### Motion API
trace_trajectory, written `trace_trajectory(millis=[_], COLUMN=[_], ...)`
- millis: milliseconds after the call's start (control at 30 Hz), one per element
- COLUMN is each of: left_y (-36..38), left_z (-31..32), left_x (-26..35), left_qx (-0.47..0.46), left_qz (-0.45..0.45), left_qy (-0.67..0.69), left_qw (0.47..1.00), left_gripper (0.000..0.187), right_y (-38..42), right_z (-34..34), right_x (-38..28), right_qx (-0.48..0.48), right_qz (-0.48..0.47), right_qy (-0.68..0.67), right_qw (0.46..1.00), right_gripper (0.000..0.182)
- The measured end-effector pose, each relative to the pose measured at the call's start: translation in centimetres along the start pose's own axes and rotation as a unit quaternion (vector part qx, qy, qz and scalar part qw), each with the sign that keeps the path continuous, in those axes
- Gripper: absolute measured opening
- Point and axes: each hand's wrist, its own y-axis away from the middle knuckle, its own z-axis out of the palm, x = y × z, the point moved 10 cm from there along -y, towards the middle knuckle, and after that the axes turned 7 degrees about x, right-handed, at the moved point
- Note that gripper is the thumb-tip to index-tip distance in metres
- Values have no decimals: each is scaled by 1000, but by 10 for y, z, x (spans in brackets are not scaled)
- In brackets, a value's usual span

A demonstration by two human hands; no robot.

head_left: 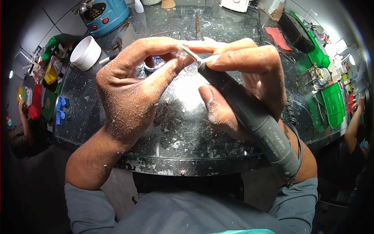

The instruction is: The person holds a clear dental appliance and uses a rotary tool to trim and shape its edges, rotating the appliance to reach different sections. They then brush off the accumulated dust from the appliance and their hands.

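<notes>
Pale dust covers my left hand (130,80), whose thumb and forefinger pinch a small whitish piece (181,50). My right hand (249,74) is wrapped round a black rotary handpiece (249,113), its thin metal tip pointing up and left, at the small piece. Whether the tip touches the piece I cannot tell. A coiled cord runs from the handpiece's rear end beside my right forearm. Both hands are close together above the dark, dusty worktop (175,136). Behind my left fingers a blue and white round object (150,69) is partly hidden.
A white tub (86,54) and a blue machine (105,17) stand at the back left. Green bins (332,104), a red sheet (278,38) and a small metal device (320,76) lie to the right. Other people's arms (355,121) show at both far edges.
</notes>
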Motion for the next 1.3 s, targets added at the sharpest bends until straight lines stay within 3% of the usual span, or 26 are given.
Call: trace_trajectory(millis=[300,500,567,900,967,1300], left_y=[8,8,9,10,10,10], left_z=[11,10,12,10,12,13], left_x=[-11,-10,-10,-13,-11,-13], left_qx=[18,23,26,48,46,33], left_qz=[-109,-107,-115,-112,-118,-107], left_qy=[184,164,183,216,220,225], left_qw=[977,980,976,969,967,968], left_gripper=[17,17,17,17,17,18], right_y=[3,0,2,0,1,0], right_z=[3,5,0,6,2,3], right_x=[3,-1,3,-3,4,4], right_qx=[2,-21,19,-12,23,8], right_qz=[12,24,32,-10,12,34], right_qy=[15,30,43,10,30,-15], right_qw=[1000,999,998,1000,999,999], right_gripper=[40,39,40,41,41,42])
